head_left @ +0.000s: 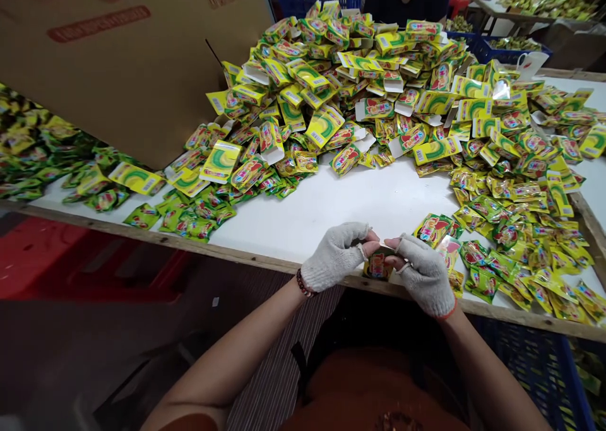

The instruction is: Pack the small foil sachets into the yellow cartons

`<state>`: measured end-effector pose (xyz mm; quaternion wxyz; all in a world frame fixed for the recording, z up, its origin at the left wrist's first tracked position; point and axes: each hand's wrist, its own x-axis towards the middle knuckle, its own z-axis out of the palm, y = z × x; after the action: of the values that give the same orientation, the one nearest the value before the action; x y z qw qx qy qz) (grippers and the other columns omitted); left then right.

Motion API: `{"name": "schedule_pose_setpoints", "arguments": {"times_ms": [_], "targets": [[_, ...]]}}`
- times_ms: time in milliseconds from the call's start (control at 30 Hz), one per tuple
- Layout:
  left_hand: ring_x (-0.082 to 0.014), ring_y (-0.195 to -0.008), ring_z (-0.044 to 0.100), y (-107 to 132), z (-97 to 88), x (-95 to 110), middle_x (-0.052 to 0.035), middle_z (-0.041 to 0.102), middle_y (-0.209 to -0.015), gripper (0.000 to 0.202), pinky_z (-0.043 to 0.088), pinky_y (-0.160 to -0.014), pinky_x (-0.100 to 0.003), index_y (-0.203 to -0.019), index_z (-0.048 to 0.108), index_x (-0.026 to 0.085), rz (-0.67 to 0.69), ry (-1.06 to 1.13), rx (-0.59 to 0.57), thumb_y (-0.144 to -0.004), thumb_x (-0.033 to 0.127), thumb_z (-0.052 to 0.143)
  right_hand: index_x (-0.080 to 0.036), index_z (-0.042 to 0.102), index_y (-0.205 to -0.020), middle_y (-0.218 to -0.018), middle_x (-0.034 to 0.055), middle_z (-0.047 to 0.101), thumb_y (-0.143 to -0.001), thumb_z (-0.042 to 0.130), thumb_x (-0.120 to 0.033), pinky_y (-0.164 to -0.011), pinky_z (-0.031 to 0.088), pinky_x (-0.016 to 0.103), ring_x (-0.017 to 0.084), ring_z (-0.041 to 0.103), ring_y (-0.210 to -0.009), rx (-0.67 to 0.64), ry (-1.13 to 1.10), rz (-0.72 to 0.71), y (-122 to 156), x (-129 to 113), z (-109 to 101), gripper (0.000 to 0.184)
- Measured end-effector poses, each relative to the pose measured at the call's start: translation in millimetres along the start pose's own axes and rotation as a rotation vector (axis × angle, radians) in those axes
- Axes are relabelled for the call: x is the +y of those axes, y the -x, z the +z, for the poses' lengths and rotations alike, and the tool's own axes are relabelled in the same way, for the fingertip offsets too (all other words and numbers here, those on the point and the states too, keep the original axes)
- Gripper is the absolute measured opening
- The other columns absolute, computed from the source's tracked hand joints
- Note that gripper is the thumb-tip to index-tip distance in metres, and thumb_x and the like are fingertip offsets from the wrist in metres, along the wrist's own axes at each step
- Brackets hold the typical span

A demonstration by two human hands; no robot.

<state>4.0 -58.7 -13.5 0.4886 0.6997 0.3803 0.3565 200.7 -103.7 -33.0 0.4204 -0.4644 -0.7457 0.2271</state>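
Observation:
Both my hands, in pale knitted gloves with bare fingertips, meet at the table's near edge around one small printed box (377, 266). My left hand (338, 254) pinches the box's top end from the left. From the right, my right hand (423, 272) grips the same end with thumb and fingers; the fingertips partly hide the flap. The box hangs upright between them. Just beyond my right hand lie another printed box (433, 229) and some green candy packets (483, 282).
A large heap of yellow-green boxes (324, 125) covers the table's far side. Green packets (194, 216) lie at left beside a big cardboard carton (123, 52). A wooden rim (265, 264) edges the white tabletop (360, 197). A person (407, 2) sits opposite; a blue crate (530, 368) stands below right.

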Motion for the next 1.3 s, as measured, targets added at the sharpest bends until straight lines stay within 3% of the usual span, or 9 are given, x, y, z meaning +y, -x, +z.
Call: {"name": "schedule_pose_setpoints", "arguments": {"times_ms": [100, 200, 367, 567, 733, 867, 1033, 1167, 1300], "targets": [[-0.0188, -0.090, 0.065, 2.5, 3.1, -4.7, -0.0081, 0.072, -0.095, 0.021, 0.052, -0.083, -0.030, -0.088, 0.071, 0.015, -0.019, 0.059, 0.017, -0.082, 0.034, 0.067, -0.024, 0.068, -0.117, -0.099, 0.0067, 0.068, -0.093, 0.050, -0.017, -0.080, 0.054, 0.031, 0.020, 0.066, -0.093, 0.000, 0.039, -0.039, 4.7, 6.9, 0.8, 0.030], [-0.0178, -0.085, 0.065, 4.0, 2.6, -2.1, -0.0065, 0.073, -0.090, 0.022, 0.052, -0.080, -0.029, -0.092, 0.072, 0.014, -0.091, 0.079, 0.007, -0.081, 0.034, 0.068, -0.021, 0.069, -0.111, -0.094, 0.0067, 0.069, -0.094, 0.053, -0.021, -0.077, 0.053, 0.030, 0.020, 0.066, -0.087, 0.016, 0.061, -0.030, 3.1, 1.6, -1.4, 0.023], [-0.0165, -0.081, 0.065, -0.5, -5.3, 8.7, -0.0051, 0.072, -0.088, 0.023, 0.052, -0.072, -0.025, -0.093, 0.073, 0.014, -0.141, 0.060, -0.064, -0.082, 0.034, 0.068, -0.020, 0.071, -0.093, -0.082, 0.0029, 0.067, -0.095, 0.056, -0.027, -0.069, 0.050, 0.028, 0.017, 0.063, -0.077, -0.017, -0.013, 0.086, -6.8, -14.5, -7.0, 0.016], [-0.0159, -0.079, 0.066, -2.7, -5.7, 6.8, -0.0044, 0.073, -0.086, 0.022, 0.052, -0.070, -0.025, -0.093, 0.074, 0.015, -0.121, 0.001, -0.090, -0.084, 0.034, 0.066, -0.020, 0.072, -0.094, -0.080, 0.0006, 0.069, -0.090, 0.063, -0.027, -0.064, 0.050, 0.026, 0.015, 0.063, -0.071, -0.002, -0.124, 0.201, -6.8, -8.7, -6.1, 0.013], [-0.0177, -0.087, 0.069, 9.0, 2.6, -5.9, -0.0061, 0.075, -0.094, 0.018, 0.055, -0.080, -0.028, -0.091, 0.076, 0.017, 0.027, 0.015, 0.024, -0.085, 0.032, 0.067, -0.024, 0.075, -0.094, -0.083, 0.0027, 0.070, -0.091, 0.062, -0.023, -0.071, 0.052, 0.028, 0.017, 0.065, -0.078, -0.007, -0.058, 0.080, -4.3, -10.2, -9.5, 0.014], [-0.0188, -0.093, 0.070, 20.4, 5.9, -13.3, -0.0082, 0.075, -0.100, 0.018, 0.057, -0.086, -0.031, -0.092, 0.076, 0.019, 0.163, 0.025, 0.051, -0.086, 0.033, 0.068, -0.025, 0.074, -0.103, -0.086, 0.0045, 0.068, -0.092, 0.056, -0.018, -0.071, 0.053, 0.029, 0.018, 0.065, -0.080, -0.154, -0.050, -0.005, -1.0, -9.1, -16.6, 0.023], [-0.0185, -0.093, 0.069, 23.5, 4.1, -7.0, -0.0082, 0.075, -0.098, 0.020, 0.056, -0.086, -0.030, -0.097, 0.075, 0.017, 0.088, 0.010, 0.050, -0.084, 0.031, 0.068, -0.026, 0.072, -0.109, -0.088, 0.0042, 0.069, -0.092, 0.057, -0.017, -0.072, 0.053, 0.028, 0.018, 0.065, -0.082, -0.156, -0.027, -0.046, 2.6, -2.7, -16.8, 0.024], [-0.0154, -0.079, 0.067, 18.5, 3.1, 0.8, -0.0055, 0.073, -0.087, 0.021, 0.055, -0.073, -0.025, -0.094, 0.073, 0.015, -0.022, 0.006, -0.007, -0.089, 0.032, 0.062, -0.027, 0.069, -0.114, -0.093, 0.0041, 0.070, -0.090, 0.061, -0.017, -0.075, 0.054, 0.029, 0.019, 0.067, -0.085, -0.073, 0.028, -0.074, 5.1, 0.6, -11.2, 0.028], [-0.0160, -0.083, 0.067, 18.1, 4.2, -2.7, -0.0064, 0.073, -0.090, 0.019, 0.055, -0.077, -0.026, -0.091, 0.074, 0.016, 0.075, -0.022, 0.025, -0.088, 0.030, 0.062, -0.029, 0.065, -0.122, -0.101, 0.0046, 0.068, -0.087, 0.051, -0.005, -0.079, 0.055, 0.030, 0.019, 0.066, -0.093, -0.116, 0.004, -0.123, 6.7, 2.9, -10.9, 0.045]]}}
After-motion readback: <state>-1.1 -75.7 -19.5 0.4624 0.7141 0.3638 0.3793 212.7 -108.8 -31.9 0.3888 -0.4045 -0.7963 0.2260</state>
